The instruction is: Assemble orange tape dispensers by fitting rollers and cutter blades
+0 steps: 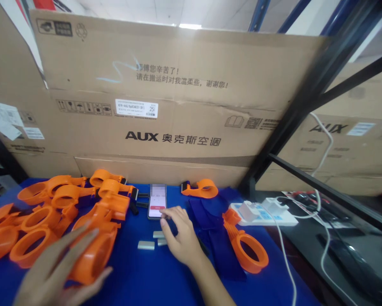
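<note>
At the phone (157, 206), right hand (182, 240) has fingers apart; blurred left hand (46, 270) partly hides orange dispenser (85, 264) — its grip I cannot tell.

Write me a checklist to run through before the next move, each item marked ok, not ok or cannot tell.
1. Left hand at an orange tape dispenser: ok; whether the grip is firm, cannot tell.
2. Phone screen lit: ok.
3. Right hand away from the phone: not ok; its fingertips are at the screen's lower part.
4. All silvery bars in plain sight: not ok; the right hand partly covers some.
5. Other dispensers on the left lying separately: not ok; several overlap.
6. Dispenser on the right apart from the power strip: cannot tell; its upper end is right beside it.
</note>
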{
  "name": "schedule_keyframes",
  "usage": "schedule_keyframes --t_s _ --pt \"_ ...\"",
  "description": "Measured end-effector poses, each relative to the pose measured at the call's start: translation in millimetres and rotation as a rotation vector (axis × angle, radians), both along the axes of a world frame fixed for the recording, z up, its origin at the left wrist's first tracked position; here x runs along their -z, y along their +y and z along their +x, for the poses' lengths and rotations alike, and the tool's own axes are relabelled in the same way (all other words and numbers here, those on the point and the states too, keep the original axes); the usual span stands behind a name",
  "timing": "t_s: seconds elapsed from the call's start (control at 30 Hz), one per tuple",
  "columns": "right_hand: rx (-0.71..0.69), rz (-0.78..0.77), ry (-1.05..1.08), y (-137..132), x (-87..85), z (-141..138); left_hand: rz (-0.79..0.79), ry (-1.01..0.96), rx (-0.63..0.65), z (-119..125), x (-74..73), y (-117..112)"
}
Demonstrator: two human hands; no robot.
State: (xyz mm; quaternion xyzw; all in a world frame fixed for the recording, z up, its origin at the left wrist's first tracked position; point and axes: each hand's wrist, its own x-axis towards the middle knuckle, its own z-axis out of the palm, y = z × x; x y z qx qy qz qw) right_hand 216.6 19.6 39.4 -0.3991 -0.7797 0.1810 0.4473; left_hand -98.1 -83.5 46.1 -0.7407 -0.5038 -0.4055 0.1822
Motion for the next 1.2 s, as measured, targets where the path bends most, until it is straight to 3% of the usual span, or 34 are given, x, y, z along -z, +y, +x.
schedule_keyframes --t_s 0.13,0.23,0.4,0.5,0.67,0.73,0.87,0.97,1.07,1.2 --pt "-0.149 -0.188 0.200 -2.3 0.7 -1.8 -0.123 -0.070 0.176 67.2 14.7 25.7" --pt "-0.165 -0.298 0.372 -0.7 1.0 -2.7 -0.266 -0.159 0.244 104.3 21.5 40.0" --pt "0.002 -0.419 0.674 7.2 3.2 -2.5 -0.361 -0.184 0.442 123.9 27.3 47.4" --pt "0.058 -0.433 0.706 11.0 4.4 -1.5 -0.580 -0.420 0.606 127.4 22.3 54.8" --pt "0.105 -0.332 0.523 12.3 5.5 0.0 -0.982 -0.963 0.744 146.0 9.4 85.9" --pt "0.123 -0.267 0.401 11.9 4.9 2.7 -1.054 -1.119 0.774 149.5 8.1 101.3" --pt "0.205 -0.165 -0.042 6.7 0.4 14.3 -0.853 -1.405 0.660 137.5 12.1 124.9" --pt "0.085 -0.142 -0.365 0.7 -2.5 21.8 -0.802 -1.491 0.676 122.3 19.0 129.9" --pt "-0.036 -0.154 -0.510 -1.9 -1.0 22.7 -0.832 -1.535 0.706 113.5 27.0 127.5" --pt "-0.076 -0.141 -0.558 1.2 3.9 17.8 -0.856 -1.520 0.695 112.9 33.5 127.6"
